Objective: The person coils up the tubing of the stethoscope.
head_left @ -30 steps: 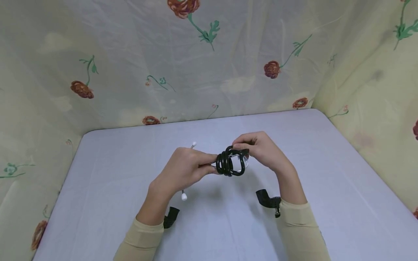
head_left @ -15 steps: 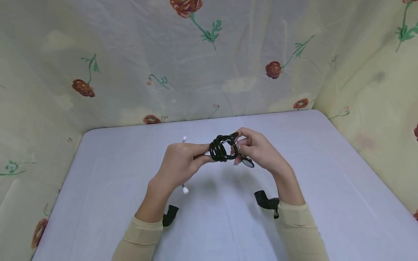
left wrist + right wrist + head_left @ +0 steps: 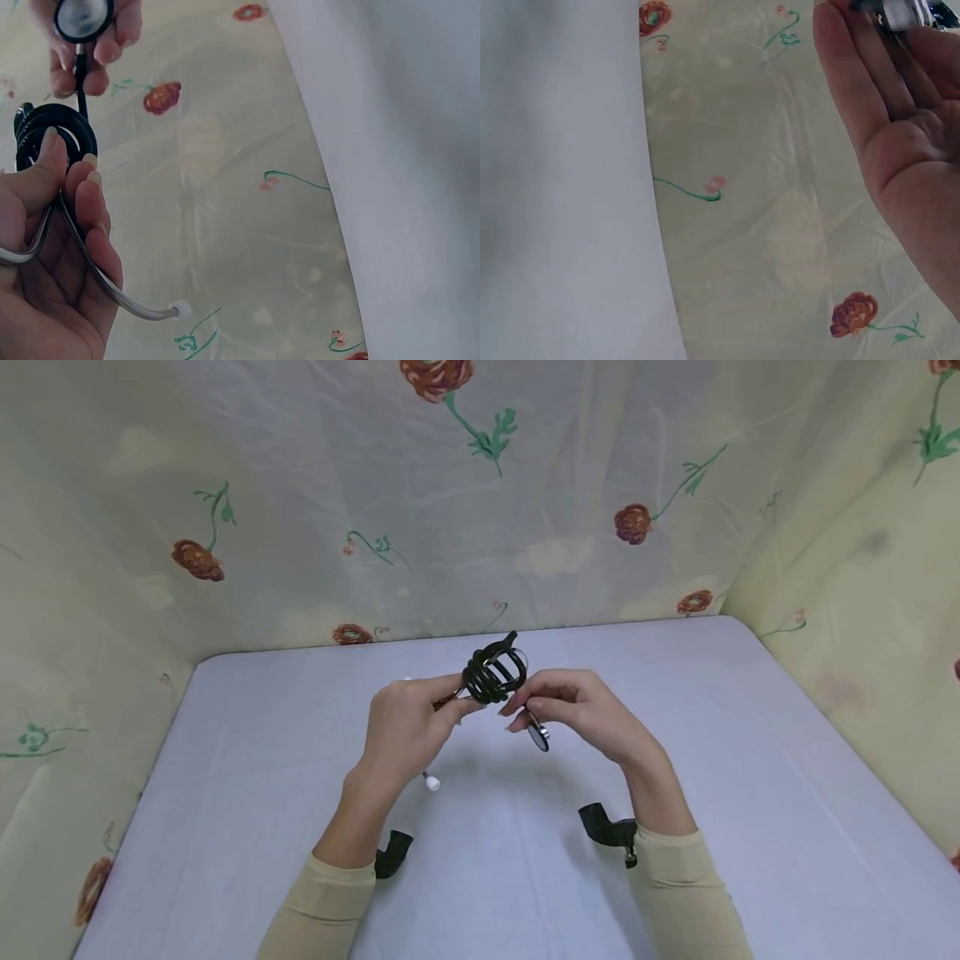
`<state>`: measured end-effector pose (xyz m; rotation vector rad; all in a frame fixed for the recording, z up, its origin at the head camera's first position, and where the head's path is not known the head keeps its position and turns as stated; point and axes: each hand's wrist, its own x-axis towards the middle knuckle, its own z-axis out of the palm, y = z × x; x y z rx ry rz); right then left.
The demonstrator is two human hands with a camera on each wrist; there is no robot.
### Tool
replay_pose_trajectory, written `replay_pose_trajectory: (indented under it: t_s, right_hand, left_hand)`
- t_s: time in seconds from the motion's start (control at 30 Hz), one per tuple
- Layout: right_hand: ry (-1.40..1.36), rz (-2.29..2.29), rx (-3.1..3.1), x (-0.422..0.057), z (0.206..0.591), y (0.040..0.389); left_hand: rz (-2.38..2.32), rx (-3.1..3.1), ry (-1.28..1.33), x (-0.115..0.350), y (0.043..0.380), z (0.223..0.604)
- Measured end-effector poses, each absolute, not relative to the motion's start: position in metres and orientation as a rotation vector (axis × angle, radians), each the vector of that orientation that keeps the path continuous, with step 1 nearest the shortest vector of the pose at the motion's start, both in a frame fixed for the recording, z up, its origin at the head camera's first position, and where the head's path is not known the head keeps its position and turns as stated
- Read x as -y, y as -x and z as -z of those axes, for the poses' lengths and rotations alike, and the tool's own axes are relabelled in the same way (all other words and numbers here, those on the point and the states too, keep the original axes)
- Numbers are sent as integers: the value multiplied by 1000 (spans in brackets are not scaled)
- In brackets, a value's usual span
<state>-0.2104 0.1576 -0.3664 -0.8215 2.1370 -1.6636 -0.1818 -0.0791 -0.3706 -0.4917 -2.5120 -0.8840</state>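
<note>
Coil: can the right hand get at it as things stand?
Probably yes: in the head view, the right hand's fingertips are close beside the coil with nothing apparent between, and the left hand is at the opposite side. The chest piece at the right fingers may hamper its grip.

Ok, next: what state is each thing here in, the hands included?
Stethoscope tubing: coiled, held up off the table.
Metal ear tubes: spread apart.
White ear tip: fitted on its tube.
Chest piece: outside the coil, flat face exposed.
Left hand: gripping the stethoscope at the coil.
Right hand: holding the chest-piece end.
White table cover: spread out, faintly creased.
Flowered cloth: hung up, wrinkled.
</note>
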Motion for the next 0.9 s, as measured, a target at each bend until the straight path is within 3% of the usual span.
replay_pose_trajectory:
  t_s: [0.47, 0.73, 0.9]
  right_hand:
    - [864, 1635, -2379, -146, 355, 197]
    - [1082, 1727, -2700, -124, 333, 178]
    - [1030, 1775, -2812, -115, 329, 172]
  left_hand:
    - [898, 2516, 398, 75, 187, 377]
    - [895, 2531, 348, 74, 185, 376]
    - [866, 2532, 346, 71, 182, 375]
